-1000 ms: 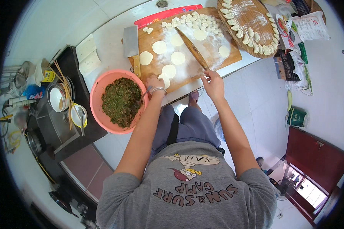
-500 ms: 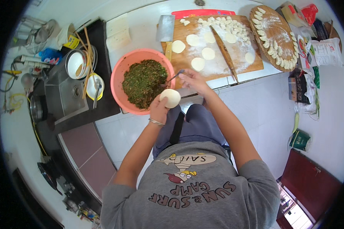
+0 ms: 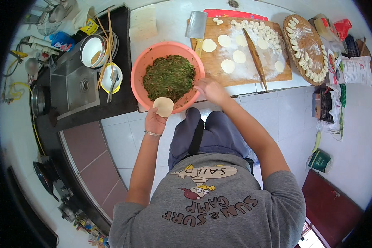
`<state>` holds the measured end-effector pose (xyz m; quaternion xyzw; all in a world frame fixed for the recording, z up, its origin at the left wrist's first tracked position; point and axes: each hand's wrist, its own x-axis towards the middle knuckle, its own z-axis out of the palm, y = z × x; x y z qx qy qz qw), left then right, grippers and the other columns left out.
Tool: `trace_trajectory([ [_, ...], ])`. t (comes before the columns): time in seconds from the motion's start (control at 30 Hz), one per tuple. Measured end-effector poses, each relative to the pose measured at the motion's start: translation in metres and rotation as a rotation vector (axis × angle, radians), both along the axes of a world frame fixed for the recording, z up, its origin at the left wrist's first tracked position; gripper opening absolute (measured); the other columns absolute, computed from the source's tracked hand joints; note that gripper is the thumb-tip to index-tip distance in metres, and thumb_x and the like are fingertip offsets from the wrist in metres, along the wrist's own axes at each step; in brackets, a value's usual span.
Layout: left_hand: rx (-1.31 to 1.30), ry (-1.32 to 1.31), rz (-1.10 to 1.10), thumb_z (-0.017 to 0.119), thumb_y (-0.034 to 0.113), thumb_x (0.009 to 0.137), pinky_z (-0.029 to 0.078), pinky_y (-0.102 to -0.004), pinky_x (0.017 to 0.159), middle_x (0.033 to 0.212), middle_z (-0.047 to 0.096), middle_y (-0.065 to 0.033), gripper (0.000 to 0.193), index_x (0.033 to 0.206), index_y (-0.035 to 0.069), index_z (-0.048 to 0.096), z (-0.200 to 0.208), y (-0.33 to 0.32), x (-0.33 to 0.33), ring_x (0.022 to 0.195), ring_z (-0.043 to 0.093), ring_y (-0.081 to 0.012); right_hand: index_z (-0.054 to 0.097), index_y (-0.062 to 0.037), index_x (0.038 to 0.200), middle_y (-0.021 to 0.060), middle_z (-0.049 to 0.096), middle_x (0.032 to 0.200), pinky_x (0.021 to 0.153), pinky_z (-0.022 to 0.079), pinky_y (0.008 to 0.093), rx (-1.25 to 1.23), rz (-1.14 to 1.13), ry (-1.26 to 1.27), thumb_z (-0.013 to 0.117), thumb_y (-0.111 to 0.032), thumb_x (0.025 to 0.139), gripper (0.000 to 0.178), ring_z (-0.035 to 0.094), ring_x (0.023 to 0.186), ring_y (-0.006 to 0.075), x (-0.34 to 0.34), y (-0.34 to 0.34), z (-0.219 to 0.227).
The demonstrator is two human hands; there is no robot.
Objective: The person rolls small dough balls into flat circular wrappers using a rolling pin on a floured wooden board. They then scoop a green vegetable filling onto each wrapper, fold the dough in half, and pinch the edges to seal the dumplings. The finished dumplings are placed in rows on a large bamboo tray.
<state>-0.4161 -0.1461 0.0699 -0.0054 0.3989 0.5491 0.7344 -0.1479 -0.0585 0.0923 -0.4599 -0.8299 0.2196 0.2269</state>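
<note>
My left hand (image 3: 155, 121) holds a round, flat dumpling wrapper (image 3: 164, 107) over the near rim of a pink basin (image 3: 137, 78). Chopped green filling (image 3: 169, 76) lies inside the basin. At the basin's right rim, my right hand (image 3: 212, 91) is closed, fingers pinched at the handle of a spoon; the spoon itself is barely made out now, its head being lost against the filling. Several more wrappers (image 3: 227, 66) lie flat on the floured wooden board (image 3: 256, 78) beyond that hand, with small dough pieces (image 3: 262, 31) at its far side.
A cleaver (image 3: 196, 25) and a rolling pin (image 3: 255, 58) lie on the board. Shaped dumplings (image 3: 308, 62) line a round wooden tray (image 3: 301, 39) at the right. Left of the basin are stacked bowls (image 3: 92, 50), chopsticks (image 3: 110, 33) and a sink (image 3: 66, 89).
My left hand has opened out under the wrapper, which is now turned flatter. My right hand has lowered toward the basin's rim, and the spoon handle no longer stands out. The whole view has shifted.
</note>
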Motion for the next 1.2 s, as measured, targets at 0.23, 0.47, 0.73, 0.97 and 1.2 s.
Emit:
trace_trajectory([
  [0.23, -0.015, 0.035, 0.002, 0.045, 0.013, 0.090, 0.050, -0.0438, 0.096, 0.125, 0.057, -0.0174, 0.038, 0.124, -0.003, 0.047, 0.000, 0.008, 0.004, 0.115, 0.057, -0.0312, 0.067, -0.0024, 0.090, 0.0140, 0.065, 0.089, 0.076, 0.051, 0.0404, -0.117, 0.174, 0.037, 0.057, -0.021, 0.090, 0.021, 0.062, 0.085, 0.0308, 0.006, -0.013, -0.012],
  [0.47, 0.009, 0.004, 0.043, 0.044, 0.014, 0.091, 0.047, -0.0471, 0.099, 0.127, 0.055, -0.0154, 0.037, 0.124, -0.003, 0.045, 0.000, 0.020, -0.009, 0.117, 0.054, -0.0314, 0.069, -0.0034, 0.096, 0.0134, 0.067, 0.081, 0.069, 0.052, 0.0330, -0.645, 0.029, 0.262, 0.051, -0.023, 0.096, 0.027, 0.065, 0.074, 0.0221, -0.011, -0.013, -0.009],
  [0.73, 0.106, -0.007, 0.034, 0.042, 0.021, 0.093, 0.044, -0.0463, 0.100, 0.125, 0.056, -0.0140, 0.038, 0.123, -0.002, 0.047, 0.006, 0.043, -0.020, 0.117, 0.054, -0.0297, 0.066, 0.0046, 0.105, 0.0090, 0.067, 0.081, 0.065, 0.049, 0.0262, -0.996, -0.340, 0.920, 0.048, -0.025, 0.099, 0.034, 0.062, 0.072, 0.0140, 0.029, -0.004, -0.004],
  [0.97, 0.095, -0.094, -0.156, 0.036, 0.023, 0.095, 0.044, -0.0438, 0.100, 0.122, 0.057, -0.0136, 0.037, 0.120, -0.002, 0.049, 0.041, 0.078, 0.032, 0.116, 0.055, -0.0277, 0.063, 0.0085, 0.109, 0.0102, 0.065, 0.082, 0.068, 0.048, 0.0277, -0.782, -0.326, 1.033, 0.048, -0.021, 0.099, 0.034, 0.060, 0.074, 0.0147, 0.047, -0.001, 0.069],
  [1.2, 0.122, -0.298, -0.277, 0.029, 0.030, 0.096, 0.039, -0.0465, 0.105, 0.131, 0.049, -0.0209, 0.053, 0.130, -0.009, 0.040, 0.075, 0.099, 0.066, 0.123, 0.049, -0.0328, 0.065, 0.0057, 0.108, 0.0108, 0.064, 0.087, 0.071, 0.048, 0.0286, -0.536, -0.162, 0.839, 0.052, -0.013, 0.096, 0.026, 0.060, 0.077, 0.0164, 0.056, -0.014, 0.082],
])
